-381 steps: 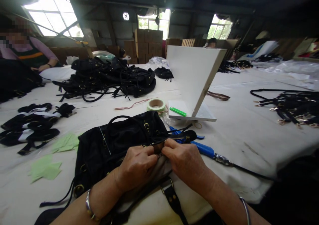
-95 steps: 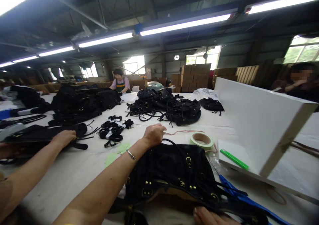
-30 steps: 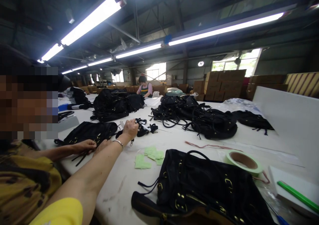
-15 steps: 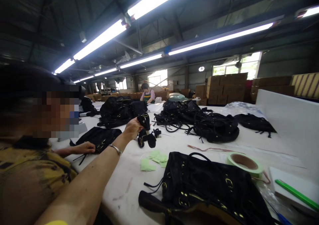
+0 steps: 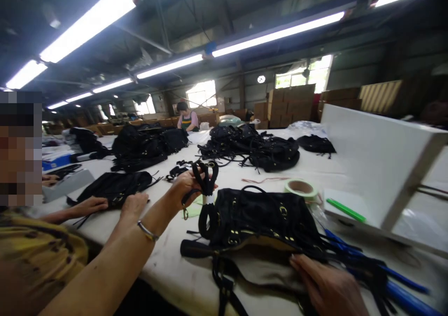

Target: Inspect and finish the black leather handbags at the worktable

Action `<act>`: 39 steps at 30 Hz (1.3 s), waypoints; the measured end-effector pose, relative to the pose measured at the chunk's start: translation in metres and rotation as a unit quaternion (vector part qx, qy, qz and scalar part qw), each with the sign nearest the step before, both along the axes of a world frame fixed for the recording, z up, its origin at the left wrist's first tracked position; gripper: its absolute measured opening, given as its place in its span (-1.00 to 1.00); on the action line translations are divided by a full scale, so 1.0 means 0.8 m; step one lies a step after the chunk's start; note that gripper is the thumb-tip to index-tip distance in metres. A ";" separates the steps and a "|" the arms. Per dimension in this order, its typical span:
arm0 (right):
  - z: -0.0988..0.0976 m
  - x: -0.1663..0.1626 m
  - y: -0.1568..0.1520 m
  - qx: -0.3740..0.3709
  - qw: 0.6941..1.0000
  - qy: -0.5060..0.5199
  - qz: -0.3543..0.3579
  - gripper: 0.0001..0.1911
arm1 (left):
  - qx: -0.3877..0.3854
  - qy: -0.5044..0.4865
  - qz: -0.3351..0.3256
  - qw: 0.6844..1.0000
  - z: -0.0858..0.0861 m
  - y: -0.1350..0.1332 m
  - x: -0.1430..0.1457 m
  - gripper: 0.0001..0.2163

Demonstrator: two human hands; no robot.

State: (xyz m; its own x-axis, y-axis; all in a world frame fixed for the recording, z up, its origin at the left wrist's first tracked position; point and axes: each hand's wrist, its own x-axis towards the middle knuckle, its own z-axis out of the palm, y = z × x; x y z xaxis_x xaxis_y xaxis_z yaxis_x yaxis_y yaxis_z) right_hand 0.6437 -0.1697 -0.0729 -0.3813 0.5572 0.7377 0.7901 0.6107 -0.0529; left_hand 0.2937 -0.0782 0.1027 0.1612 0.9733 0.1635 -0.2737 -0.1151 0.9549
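Note:
My left hand point(image 5: 189, 183) is closed around a coiled black strap point(image 5: 208, 215), bundled with a white band and showing a metal clasp at one end. The strap hangs over the left end of a black handbag point(image 5: 259, 213) with gold-coloured buckles and studs. The bag lies on its side, its mouth toward me and a pale lining in sight. At the right side of that mouth, my right hand point(image 5: 329, 283) grips the bag's edge, thumb and fingers close together; some fingers are hidden.
A co-worker on the left rests hands point(image 5: 91, 206) at another black bag point(image 5: 115, 185). Piles of black bags point(image 5: 150, 143) cover the far table point(image 5: 168, 260). A tape roll point(image 5: 300, 188), a green cutter point(image 5: 346, 209) and blue-handled tools point(image 5: 402, 297) lie rightward, beside a white panel point(image 5: 364, 157).
My left hand has brought the strap from the far small pile to beside the bag. My right hand has come into view at the bag's mouth. The view has turned rightward and down.

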 end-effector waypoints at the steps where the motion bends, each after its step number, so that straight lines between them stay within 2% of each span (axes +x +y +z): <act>1: 0.007 -0.004 -0.003 -0.010 1.000 0.013 -0.009 -0.69 | -0.013 -0.003 -0.019 1.000 -0.004 -0.006 0.010 -0.78; 4: 0.021 -0.015 -0.008 -0.059 0.997 0.036 -0.023 -0.68 | -0.050 -0.003 -0.078 0.996 -0.014 -0.021 0.036 -0.73; 7: 0.026 -0.019 -0.009 -0.096 0.993 0.054 -0.035 -0.71 | -0.100 0.026 -0.149 0.983 -0.026 -0.037 0.059 -0.70; 13: 0.024 -0.016 -0.013 -0.100 0.993 0.062 -0.030 -0.72 | -0.162 0.039 -0.241 0.956 -0.057 -0.069 0.096 -0.68; 17: 0.022 -0.016 -0.010 -0.085 0.994 0.069 -0.020 -0.74 | -0.182 0.020 -0.258 0.949 -0.073 -0.081 0.110 -0.67; 21: 0.022 -0.017 -0.009 -0.075 0.994 0.077 -0.017 -0.76 | -0.203 0.010 -0.247 0.948 -0.087 -0.083 0.119 -0.66; 26: 0.024 -0.016 -0.012 -0.085 0.994 0.073 -0.018 -0.74 | -0.197 0.026 -0.246 0.949 -0.104 -0.082 0.128 -0.62; 30: 0.025 -0.016 -0.012 -0.096 0.993 0.071 -0.020 -0.73 | -0.190 0.020 -0.198 0.961 -0.101 -0.086 0.137 -0.58; 34: 0.026 -0.016 -0.012 -0.095 0.993 0.069 -0.023 -0.70 | -0.182 0.031 -0.084 0.979 -0.093 -0.086 0.148 -0.60; 39: 0.025 -0.016 -0.012 -0.090 0.994 0.061 -0.029 -0.71 | -0.089 0.056 0.045 0.993 -0.104 -0.068 0.154 -0.72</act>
